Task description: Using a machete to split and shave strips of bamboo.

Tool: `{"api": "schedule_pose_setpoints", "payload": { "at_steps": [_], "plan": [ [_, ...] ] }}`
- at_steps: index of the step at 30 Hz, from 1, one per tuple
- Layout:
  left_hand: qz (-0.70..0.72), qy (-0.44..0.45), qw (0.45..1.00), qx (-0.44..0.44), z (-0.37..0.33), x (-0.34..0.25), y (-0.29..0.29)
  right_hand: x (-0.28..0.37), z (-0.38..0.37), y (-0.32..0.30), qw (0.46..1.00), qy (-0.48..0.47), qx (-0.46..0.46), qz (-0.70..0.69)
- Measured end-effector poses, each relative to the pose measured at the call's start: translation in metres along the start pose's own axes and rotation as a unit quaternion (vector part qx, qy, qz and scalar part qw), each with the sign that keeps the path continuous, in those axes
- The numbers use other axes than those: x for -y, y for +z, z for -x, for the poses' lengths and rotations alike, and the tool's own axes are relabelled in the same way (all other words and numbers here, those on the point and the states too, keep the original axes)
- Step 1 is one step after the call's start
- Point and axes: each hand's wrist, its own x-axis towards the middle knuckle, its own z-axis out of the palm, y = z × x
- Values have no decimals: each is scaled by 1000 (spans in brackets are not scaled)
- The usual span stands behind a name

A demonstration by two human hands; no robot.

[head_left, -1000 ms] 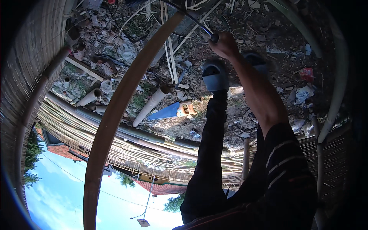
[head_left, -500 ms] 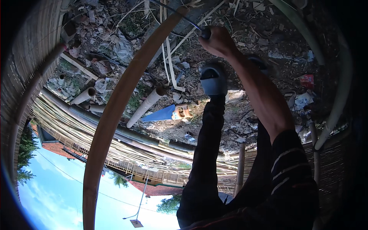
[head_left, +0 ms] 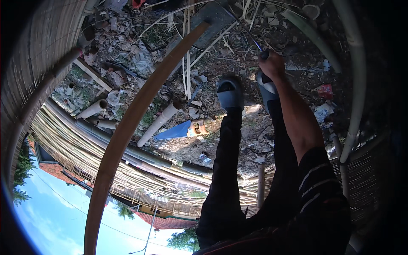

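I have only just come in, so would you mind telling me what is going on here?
A person's right hand grips a long-bladed tool by its dark handle. To the left, a long brown strip slants up the view, its far end in front of a dark slab and apart from the blade. A blue-bladed saw lies on the littered ground. The left hand is out of view.

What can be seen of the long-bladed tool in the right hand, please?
The long-bladed tool has a dark handle, gripped by the right hand. Its narrow blade, which looks like metal with a bluish sheen, slants toward the picture's upper edge, leaning left, over littered ground. I cannot tell whether its far end touches anything.
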Motion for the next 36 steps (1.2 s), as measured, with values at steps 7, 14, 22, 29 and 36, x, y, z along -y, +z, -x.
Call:
{"api": "schedule_pose_setpoints", "payload": {
  "at_steps": [7,14,22,29,36],
  "plan": [
    [154,-21,985,-80,10,13,43,17,147,-93,990,30,88,-105],
    [252,-78,965,14,33,5,73,177,277,-189,894,-242,216,-308],
    [142,-39,985,-95,46,-1,70,218,268,-181,861,-360,271,-236],
    [213,-97,972,0,54,0,28,214,280,-201,878,-392,200,-190],
    [199,-83,976,44,51,0,19,219,267,-228,839,-417,326,-124]
  ]
}}
